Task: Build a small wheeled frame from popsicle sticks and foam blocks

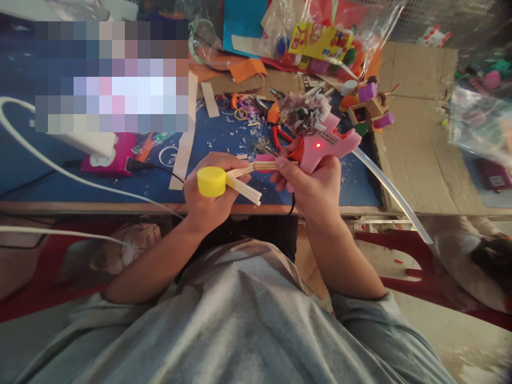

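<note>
Close to the table edge, my left hand [205,212] is closed around a small construction of pale wooden sticks [245,190]. A round yellow bottle cap [212,182] is on the near side of it, and two short stick bundles spread rightward from it. Gripped in my right hand [318,192] is a pink hot glue gun [326,145] with a red light lit. A long translucent glue stick [394,186] juts from its rear. My right thumb and fingers also touch the far end of the upper stick bundle. The gun's nozzle is hidden behind my hand and the sticks.
Orange-handled pliers [280,137], a grey fluffy clump [306,112] and scraps lie beyond my hands. A small wooden build with purple caps [370,104] stands right, beside flat cardboard [420,133]. At left are a magenta power strip [110,160] and white cable [86,180].
</note>
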The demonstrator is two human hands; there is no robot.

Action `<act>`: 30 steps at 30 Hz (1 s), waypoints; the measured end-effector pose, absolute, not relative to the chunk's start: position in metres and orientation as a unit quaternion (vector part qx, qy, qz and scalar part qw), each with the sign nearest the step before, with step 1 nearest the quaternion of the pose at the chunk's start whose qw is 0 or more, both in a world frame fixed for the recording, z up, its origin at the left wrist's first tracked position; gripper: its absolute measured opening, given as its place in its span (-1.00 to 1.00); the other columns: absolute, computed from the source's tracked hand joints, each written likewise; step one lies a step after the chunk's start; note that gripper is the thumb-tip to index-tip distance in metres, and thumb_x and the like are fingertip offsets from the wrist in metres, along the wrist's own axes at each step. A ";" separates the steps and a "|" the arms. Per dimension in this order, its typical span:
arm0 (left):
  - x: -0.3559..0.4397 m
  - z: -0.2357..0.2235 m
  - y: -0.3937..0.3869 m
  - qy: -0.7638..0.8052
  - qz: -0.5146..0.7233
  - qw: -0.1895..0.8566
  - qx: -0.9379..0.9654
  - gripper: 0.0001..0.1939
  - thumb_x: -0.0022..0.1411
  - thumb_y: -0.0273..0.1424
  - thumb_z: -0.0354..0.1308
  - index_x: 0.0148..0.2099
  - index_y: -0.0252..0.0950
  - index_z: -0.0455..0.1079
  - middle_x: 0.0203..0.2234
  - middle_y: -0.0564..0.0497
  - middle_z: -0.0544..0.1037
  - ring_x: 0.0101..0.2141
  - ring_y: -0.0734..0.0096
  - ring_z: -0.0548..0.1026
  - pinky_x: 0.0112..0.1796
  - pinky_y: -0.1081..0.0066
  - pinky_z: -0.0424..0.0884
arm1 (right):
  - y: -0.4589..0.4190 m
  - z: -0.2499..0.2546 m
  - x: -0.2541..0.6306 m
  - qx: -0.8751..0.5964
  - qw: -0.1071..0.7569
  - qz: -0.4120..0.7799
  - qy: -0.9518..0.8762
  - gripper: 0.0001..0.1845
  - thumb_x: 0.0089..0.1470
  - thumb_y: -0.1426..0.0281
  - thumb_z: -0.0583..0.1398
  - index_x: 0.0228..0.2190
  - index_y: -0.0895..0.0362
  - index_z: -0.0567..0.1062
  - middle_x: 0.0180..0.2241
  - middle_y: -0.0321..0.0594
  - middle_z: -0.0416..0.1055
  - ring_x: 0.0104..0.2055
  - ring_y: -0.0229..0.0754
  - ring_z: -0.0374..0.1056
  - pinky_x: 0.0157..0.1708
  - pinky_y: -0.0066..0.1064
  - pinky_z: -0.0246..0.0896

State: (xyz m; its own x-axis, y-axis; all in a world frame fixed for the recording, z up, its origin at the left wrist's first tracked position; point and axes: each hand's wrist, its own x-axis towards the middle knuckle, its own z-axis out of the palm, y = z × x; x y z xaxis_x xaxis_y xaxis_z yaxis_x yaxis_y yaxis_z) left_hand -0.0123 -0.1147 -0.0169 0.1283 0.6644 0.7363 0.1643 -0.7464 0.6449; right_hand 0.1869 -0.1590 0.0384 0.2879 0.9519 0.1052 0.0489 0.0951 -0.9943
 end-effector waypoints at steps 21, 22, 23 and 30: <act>-0.010 -0.024 -0.118 0.264 0.625 0.303 0.669 -0.65 0.38 -0.37 0.62 0.15 0.08 0.80 -0.07 0.02 0.84 0.00 0.12 0.81 0.05 0.12 0.78 | -0.164 0.040 0.184 -0.564 0.595 0.337 -0.462 -0.68 0.17 0.18 0.53 -0.24 -0.03 0.52 -0.39 -0.27 0.55 -0.46 -0.12 0.56 -0.53 -0.23 0.54; -0.010 -0.025 -0.118 0.264 0.627 0.307 0.666 -0.65 0.38 -0.35 0.63 0.16 0.09 0.80 -0.07 0.02 0.84 -0.01 0.11 0.81 0.04 0.11 0.79 | -0.164 0.040 0.184 -0.568 0.592 0.330 -0.466 -0.69 0.18 0.18 0.52 -0.25 -0.03 0.52 -0.38 -0.26 0.57 -0.46 -0.11 0.56 -0.52 -0.22 0.55; -0.010 -0.026 -0.117 0.262 0.628 0.309 0.665 -0.64 0.37 -0.33 0.64 0.16 0.10 0.80 -0.07 0.02 0.84 -0.01 0.10 0.82 0.02 0.11 0.80 | -0.165 0.040 0.184 -0.571 0.590 0.326 -0.469 -0.69 0.18 0.18 0.52 -0.25 -0.03 0.52 -0.36 -0.24 0.58 -0.45 -0.11 0.57 -0.52 -0.22 0.56; -0.006 -0.021 -0.119 0.248 0.638 0.304 0.663 -0.66 0.42 -0.38 0.59 0.16 0.12 0.80 -0.04 0.05 0.86 -0.08 0.16 0.84 -0.06 0.18 0.80 | -0.167 0.042 0.179 -0.559 0.606 0.318 -0.469 -0.69 0.17 0.17 0.53 -0.29 -0.03 0.54 -0.37 -0.26 0.58 -0.45 -0.13 0.56 -0.52 -0.23 0.56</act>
